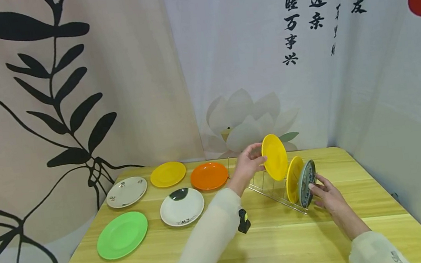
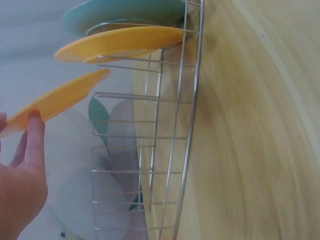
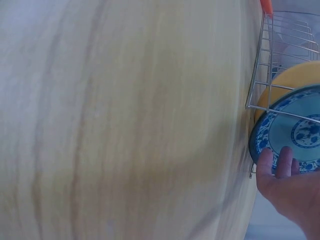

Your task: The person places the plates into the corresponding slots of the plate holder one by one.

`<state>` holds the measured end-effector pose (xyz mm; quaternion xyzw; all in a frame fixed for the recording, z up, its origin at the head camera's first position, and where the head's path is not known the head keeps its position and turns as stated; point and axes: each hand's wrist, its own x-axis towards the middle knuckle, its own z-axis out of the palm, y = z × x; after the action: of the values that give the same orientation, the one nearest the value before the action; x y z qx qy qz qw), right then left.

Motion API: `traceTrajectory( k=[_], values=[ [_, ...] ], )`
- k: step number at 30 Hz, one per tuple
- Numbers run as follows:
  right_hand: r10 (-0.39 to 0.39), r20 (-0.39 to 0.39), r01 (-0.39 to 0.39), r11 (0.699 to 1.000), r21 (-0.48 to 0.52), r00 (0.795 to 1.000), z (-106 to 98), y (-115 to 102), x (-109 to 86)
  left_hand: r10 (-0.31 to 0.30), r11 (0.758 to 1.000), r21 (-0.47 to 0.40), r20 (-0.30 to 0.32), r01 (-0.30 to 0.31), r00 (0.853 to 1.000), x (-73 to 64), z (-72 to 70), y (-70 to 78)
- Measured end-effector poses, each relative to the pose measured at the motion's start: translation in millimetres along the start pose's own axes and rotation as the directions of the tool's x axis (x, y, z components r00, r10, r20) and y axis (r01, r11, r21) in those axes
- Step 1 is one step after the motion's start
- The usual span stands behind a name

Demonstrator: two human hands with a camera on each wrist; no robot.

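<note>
My left hand (image 1: 249, 164) grips a yellow plate (image 1: 275, 157) by its edge, thumb on one side and fingers on the other. In the left wrist view this plate (image 2: 70, 99) is tilted, its lower edge above the wire dish rack (image 2: 191, 125). A second yellow plate (image 1: 294, 179) stands in the rack. Beside it, at the rack's right end, stands a blue-and-white patterned plate (image 1: 307, 184). My right hand (image 1: 331, 198) is at that plate's outer side; in the right wrist view, extended fingertips (image 3: 265, 159) touch its patterned face near the rim.
Left of the rack, an orange plate (image 1: 209, 176), a yellow plate (image 1: 168, 175), a floral white plate (image 1: 127, 192), a white plate with a dark patch (image 1: 182, 211) and a green plate (image 1: 122, 235) lie flat on the wooden table (image 1: 280, 250). A printed curtain (image 1: 141, 78) hangs behind.
</note>
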<state>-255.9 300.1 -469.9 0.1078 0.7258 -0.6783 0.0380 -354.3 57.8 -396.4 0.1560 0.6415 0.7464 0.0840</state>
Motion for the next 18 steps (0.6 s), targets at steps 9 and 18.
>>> traceTrajectory(
  k=[9, 18],
  values=[
    [-0.021, -0.012, 0.021, 0.999, -0.04, 1.0, 0.1, 2.4, 1.1, -0.002, 0.999, 0.034, 0.029, 0.001, 1.0, -3.6, 7.2, -10.8],
    [-0.018, -0.017, 0.017, 1.0, -0.023, 1.0, 0.6, 2.5, 1.1, -0.035, 0.996, 0.077, -0.001, 0.034, 0.999, -6.9, 16.1, -20.1]
  ],
)
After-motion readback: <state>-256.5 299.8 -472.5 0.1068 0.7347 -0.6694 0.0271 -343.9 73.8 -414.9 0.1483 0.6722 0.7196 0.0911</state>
